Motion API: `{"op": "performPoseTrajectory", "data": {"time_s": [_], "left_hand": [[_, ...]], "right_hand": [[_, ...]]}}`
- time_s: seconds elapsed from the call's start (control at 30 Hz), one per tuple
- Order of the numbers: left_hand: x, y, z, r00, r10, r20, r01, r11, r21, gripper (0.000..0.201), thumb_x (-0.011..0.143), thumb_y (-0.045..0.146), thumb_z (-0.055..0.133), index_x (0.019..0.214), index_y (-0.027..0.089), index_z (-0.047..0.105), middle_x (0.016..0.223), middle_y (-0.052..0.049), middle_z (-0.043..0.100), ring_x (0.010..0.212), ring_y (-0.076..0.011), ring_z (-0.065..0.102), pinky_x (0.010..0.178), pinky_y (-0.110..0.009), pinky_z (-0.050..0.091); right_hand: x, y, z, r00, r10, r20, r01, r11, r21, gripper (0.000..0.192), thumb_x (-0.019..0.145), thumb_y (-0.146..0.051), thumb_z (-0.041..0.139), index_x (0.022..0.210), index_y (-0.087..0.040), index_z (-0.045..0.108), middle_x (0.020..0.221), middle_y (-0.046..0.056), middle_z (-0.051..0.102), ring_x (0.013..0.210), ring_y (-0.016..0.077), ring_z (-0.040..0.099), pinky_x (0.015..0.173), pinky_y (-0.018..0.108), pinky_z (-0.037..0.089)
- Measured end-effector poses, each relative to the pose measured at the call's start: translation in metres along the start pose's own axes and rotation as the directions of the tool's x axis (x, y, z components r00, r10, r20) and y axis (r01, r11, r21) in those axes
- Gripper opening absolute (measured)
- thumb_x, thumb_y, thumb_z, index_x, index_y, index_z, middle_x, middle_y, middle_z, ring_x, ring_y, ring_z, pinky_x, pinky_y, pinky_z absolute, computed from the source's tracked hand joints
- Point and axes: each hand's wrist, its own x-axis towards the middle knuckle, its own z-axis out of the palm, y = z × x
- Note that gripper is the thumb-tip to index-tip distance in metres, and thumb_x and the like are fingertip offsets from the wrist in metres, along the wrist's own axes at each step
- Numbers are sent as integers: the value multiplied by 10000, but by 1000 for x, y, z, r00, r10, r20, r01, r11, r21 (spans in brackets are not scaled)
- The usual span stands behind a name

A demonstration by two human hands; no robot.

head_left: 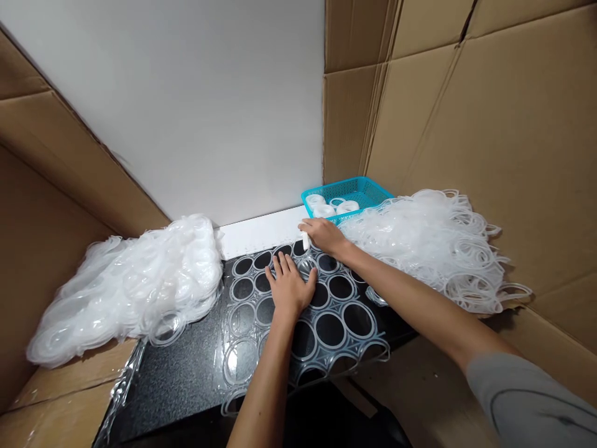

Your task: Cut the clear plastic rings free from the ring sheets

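Clutching a tool (305,241), right fingers (306,225) hide its top; left fingers (285,265) splay over rings (344,323).

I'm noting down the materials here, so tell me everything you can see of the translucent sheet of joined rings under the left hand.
The translucent, plastic-looking sheet of joined rings lies mostly flat on the black speckled tabletop, dark showing through many round openings. Rings stand in rows with narrow webs between them. Its near edge reaches the tabletop's front edge. The bare left hand rests spread on it; the bare right hand holds a small white tool at its far part.
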Motion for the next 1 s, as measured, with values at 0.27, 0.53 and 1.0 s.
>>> {"op": "performPoseTrajectory", "data": {"time_s": [0.27,0.53,1.0], "left_hand": [[1,-5,-6,999,27,27,-26,998,-53,1033,950,768,283,1644,3,250,1738,-214,149,1635,-385,84,1300,-631,64],[-2,-21,-6,993,117,24,-116,993,-35,1097,901,841,351,1650,43,266,1747,-159,164,1641,-328,106,1330,-508,88],[-2,-21,-6,992,122,22,-122,992,-33,1070,905,856,339,1657,97,278,1746,-147,185,1637,-328,141,1327,-504,104]], "right_hand": [[25,24,-48,973,126,-193,-73,963,258,335,1032,-184,470,1166,-175,776,1262,113,760,1191,280,690,1047,415,517],[-72,-19,-11,986,76,147,-159,688,708,173,959,-326,660,1011,-217,785,1087,66,804,1007,227,743,966,376,554],[-78,-17,4,952,248,180,-274,428,861,320,833,-479,763,869,-166,708,845,48,733,801,207,698,769,325,559]]}}
